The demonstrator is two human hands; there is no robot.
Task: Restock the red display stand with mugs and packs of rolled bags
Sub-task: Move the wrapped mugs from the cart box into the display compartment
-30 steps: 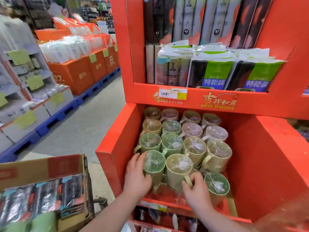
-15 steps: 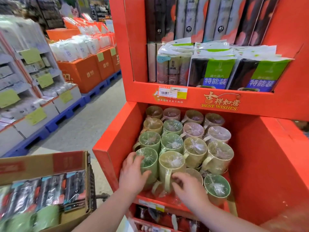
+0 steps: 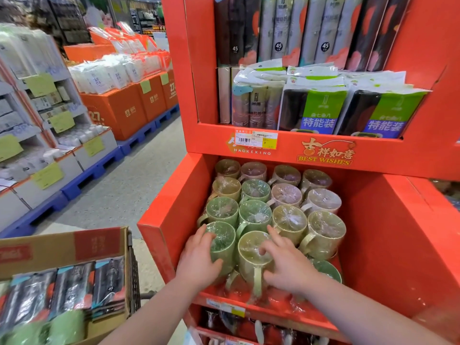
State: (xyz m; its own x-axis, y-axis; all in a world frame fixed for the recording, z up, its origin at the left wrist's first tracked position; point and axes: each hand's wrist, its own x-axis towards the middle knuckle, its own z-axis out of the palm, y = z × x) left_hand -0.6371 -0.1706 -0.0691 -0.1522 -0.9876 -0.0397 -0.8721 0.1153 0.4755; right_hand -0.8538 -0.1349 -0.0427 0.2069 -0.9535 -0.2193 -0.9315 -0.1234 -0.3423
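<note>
The red display stand [image 3: 174,220] holds several film-wrapped mugs in rows on its lower shelf. My left hand [image 3: 199,260] grips a green mug [image 3: 222,241] at the front left, fingers over its rim and thumb on its side. My right hand [image 3: 286,262] lies on the yellow-green mug [image 3: 251,260] beside it, fingers bent over the wrapped top, its handle facing me. Another green mug [image 3: 328,270] sits low at the front right. Packs of rolled bags [image 3: 313,108] fill the upper shelf.
A cardboard box [image 3: 62,250] on a cart at the lower left holds more packs of rolled bags [image 3: 72,292] and green mugs [image 3: 67,324]. An aisle floor [image 3: 119,192] runs left of the stand, lined with orange boxes [image 3: 119,110] and shelving.
Both hands shifted the two front mugs; the yellow-green mug turned so its handle faces me, and my right hand moved up from its side onto its top.
</note>
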